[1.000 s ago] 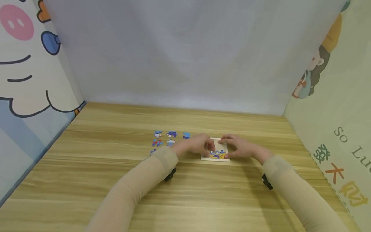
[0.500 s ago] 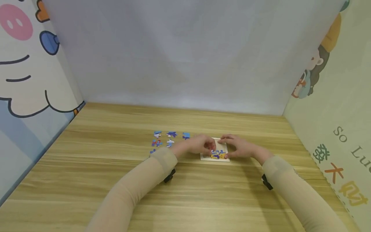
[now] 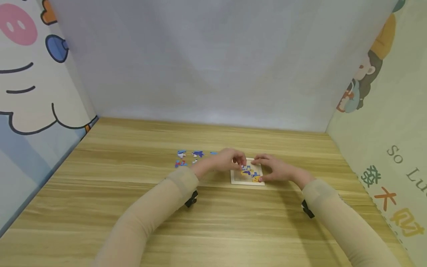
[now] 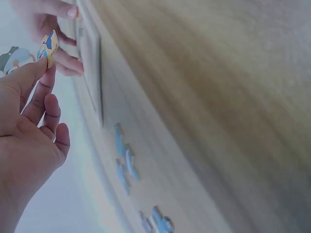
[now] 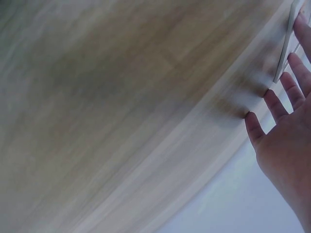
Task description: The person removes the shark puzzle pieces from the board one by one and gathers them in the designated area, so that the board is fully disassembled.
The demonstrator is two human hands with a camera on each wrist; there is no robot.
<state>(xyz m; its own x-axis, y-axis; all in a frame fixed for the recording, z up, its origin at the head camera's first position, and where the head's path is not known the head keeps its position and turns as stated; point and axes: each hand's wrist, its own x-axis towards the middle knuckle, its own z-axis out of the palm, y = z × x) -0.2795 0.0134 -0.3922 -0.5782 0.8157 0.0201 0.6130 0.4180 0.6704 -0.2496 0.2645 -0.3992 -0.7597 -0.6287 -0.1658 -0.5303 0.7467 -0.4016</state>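
My left hand (image 3: 228,160) is over a small wooden puzzle tray (image 3: 247,183) with a pale rim. Its thumb and fingertips pinch a yellow and blue jigsaw piece (image 4: 51,44), lifted above the tray in the left wrist view. At the tray's right side rests my right hand (image 3: 277,168), thumb by the near right corner and fingers spread toward the far edge; it holds no piece. Another yellow and blue piece (image 3: 257,178) lies in the tray's near right corner beside that thumb. The far part of the tray shows bare wood.
Several loose jigsaw pieces lie left of the tray, among them a dark blue one (image 3: 198,154) and a red and blue one (image 3: 181,163). Some are partly hidden behind the left forearm. A pale curtain (image 3: 213,74) stands behind the wooden table (image 3: 213,230).
The left hand has risen slightly away from the tray's near edge, lifting the yellow and blue piece from its near row. My right hand has stayed in place.
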